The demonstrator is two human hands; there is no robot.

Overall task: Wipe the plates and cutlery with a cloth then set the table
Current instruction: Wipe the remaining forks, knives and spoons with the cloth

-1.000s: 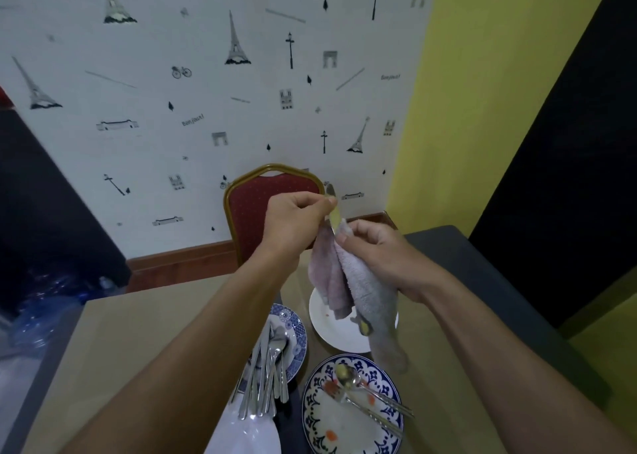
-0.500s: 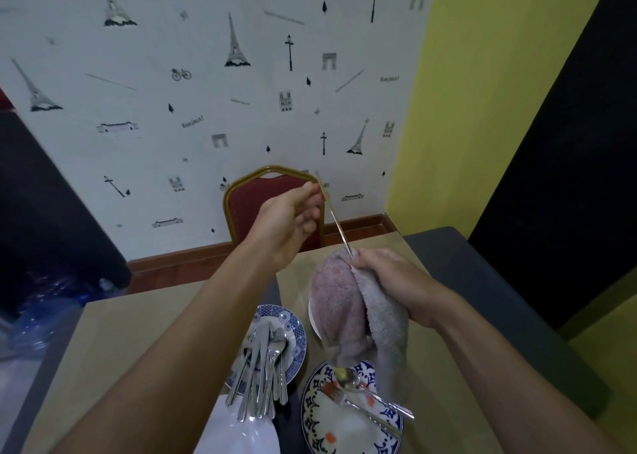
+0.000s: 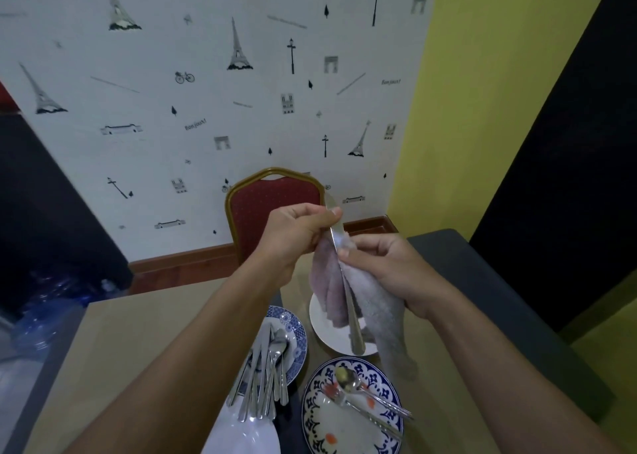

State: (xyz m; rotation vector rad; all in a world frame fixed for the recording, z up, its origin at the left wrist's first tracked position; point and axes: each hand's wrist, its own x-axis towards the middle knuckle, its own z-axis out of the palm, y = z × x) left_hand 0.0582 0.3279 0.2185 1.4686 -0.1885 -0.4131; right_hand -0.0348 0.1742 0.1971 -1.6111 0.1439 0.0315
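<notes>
My left hand [image 3: 293, 234] pinches the upper end of a table knife [image 3: 355, 329] held nearly upright above the table. My right hand [image 3: 387, 267] grips a pinkish-grey cloth [image 3: 377, 319] folded around the knife just below my left fingers. The knife's lower end hangs out under the cloth. Below, a small white plate [image 3: 322, 333] sits beside a blue-rimmed plate [image 3: 300, 336] carrying several pieces of cutlery [image 3: 263, 374]. A larger blue-patterned plate [image 3: 322, 429] holds a spoon [image 3: 358, 384] and a fork [image 3: 365, 415] with food bits.
Another white plate [image 3: 241, 434] lies at the bottom edge, under the cutlery handles. A red chair [image 3: 272, 208] stands across the beige table [image 3: 138, 350], against the patterned wall. A dark grey surface [image 3: 482, 288] adjoins the table on the right.
Half a second ago the cloth sat low on the knife, with bare metal between my hands. My right hand has slid the cloth back up to my left fingers, and the knife's lower end now shows below.
</notes>
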